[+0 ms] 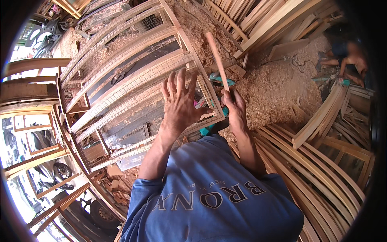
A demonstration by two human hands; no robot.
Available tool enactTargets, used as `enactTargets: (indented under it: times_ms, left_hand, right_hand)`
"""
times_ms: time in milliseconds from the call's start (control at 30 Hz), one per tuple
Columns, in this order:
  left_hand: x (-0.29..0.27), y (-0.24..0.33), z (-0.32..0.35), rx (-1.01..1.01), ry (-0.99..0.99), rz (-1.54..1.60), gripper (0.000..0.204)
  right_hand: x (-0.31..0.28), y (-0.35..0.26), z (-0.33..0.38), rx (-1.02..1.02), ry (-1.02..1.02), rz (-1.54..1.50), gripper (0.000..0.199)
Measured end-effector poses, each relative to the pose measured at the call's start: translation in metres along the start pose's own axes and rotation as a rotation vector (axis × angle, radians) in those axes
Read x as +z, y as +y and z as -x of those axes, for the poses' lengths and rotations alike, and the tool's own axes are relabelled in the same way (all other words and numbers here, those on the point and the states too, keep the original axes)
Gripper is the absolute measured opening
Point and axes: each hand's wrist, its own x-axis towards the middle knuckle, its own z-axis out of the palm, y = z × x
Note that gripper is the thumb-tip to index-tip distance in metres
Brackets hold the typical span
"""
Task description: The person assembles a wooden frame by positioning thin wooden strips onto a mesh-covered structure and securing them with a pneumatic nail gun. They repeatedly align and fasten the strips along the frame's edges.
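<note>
My right hand is closed around the lower end of a narrow wooden stick, which points up and away from me. Fingers spread and nothing in its grasp, my left hand is over the near right part of a wooden frame fitted with wire mesh. Whether the palm touches the mesh I cannot tell. Slats run across the frame, and dark boards show through the mesh. A teal object, partly hidden by the stick, is beside the frame's right edge.
Wood shavings cover the floor. Long curved strips lie at the lower right, and stacked planks at the top right. Another person is low down at the far right, by more strips. Wooden window frames stand at left, motorcycles beyond.
</note>
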Motion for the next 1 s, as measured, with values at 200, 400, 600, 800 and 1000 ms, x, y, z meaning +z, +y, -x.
enactTargets:
  times_ms: [200,400,600,800,1000]
  left_hand:
    - [-0.005,0.007,0.003,-0.087,0.026,-0.044,0.120]
    - [-0.011,0.004,-0.003,-0.088,-0.084,0.112,0.120]
    - [-0.009,0.001,0.000,-0.077,-0.026,0.087,0.118]
    - [-0.007,0.000,0.000,-0.067,-0.002,0.115,0.110]
    - [-0.011,0.000,0.000,-0.101,-0.057,0.191,0.103]
  right_hand:
    - [0.008,-0.025,-0.024,-0.091,0.017,0.134,0.032]
    - [0.029,-0.049,-0.081,-0.266,-0.024,0.276,0.038]
    - [0.065,-0.048,-0.141,-0.342,-0.097,0.879,0.047]
    - [0.073,-0.038,-0.147,-0.199,-0.340,0.859,0.055]
    - [0.078,-0.042,-0.143,-0.242,-0.291,0.839,0.055]
